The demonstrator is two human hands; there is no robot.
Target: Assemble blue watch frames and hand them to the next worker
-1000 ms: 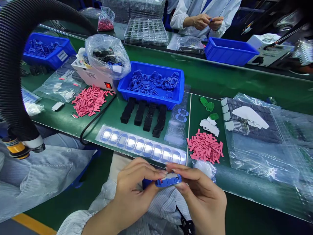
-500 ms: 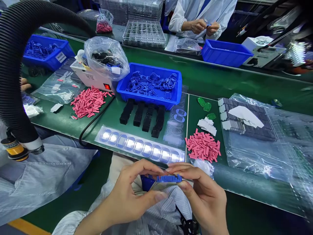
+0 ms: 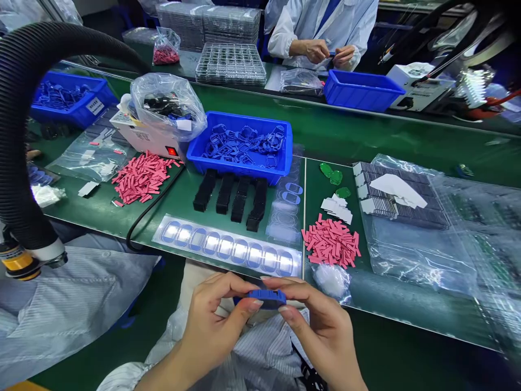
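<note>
Its thumb newly closed in, the left hand [image 3: 215,312] joins the right hand [image 3: 319,320] gripping a flat blue plastic part [image 3: 267,298]. The green bench [image 3: 179,198] edges past at twelve o'clock.

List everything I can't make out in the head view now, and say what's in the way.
All in the head view:
Blue part: its ends are covered by the fingers of the left hand and right hand.
Label on the far-left blue bin: print too small to read.
Black hose: cut off by the left edge.
Small item held by the person opposite: too small, partly behind their hands.
</note>
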